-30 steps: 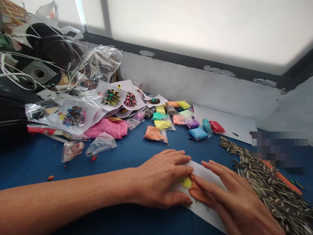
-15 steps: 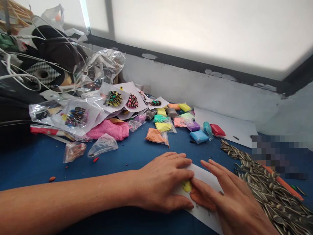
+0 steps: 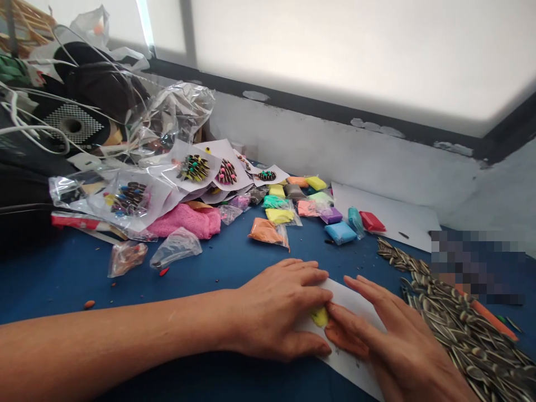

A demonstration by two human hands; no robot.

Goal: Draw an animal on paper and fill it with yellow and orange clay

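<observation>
A sheet of white paper [image 3: 349,291] lies on the blue table under both hands. My left hand [image 3: 280,312] rests flat on its left part, fingers spread, holding the sheet down. On the paper, a lump of yellow clay [image 3: 320,317] shows between the hands, partly covered by my left fingers. Beside it is a flattened patch of orange-brown clay [image 3: 344,339]. My right hand [image 3: 397,329] has its fingers stretched out, with one fingertip touching the clay where the two colours meet. The lower part of the orange-brown patch is partly hidden by that hand.
Striped sunflower seeds [image 3: 464,329] are heaped at the right. Packets of coloured clay, among them a blue packet [image 3: 341,233], lie beyond my hands. A pink cloth [image 3: 186,220], clear plastic bags and papers with seed-and-clay pieces [image 3: 196,167] are at the back left.
</observation>
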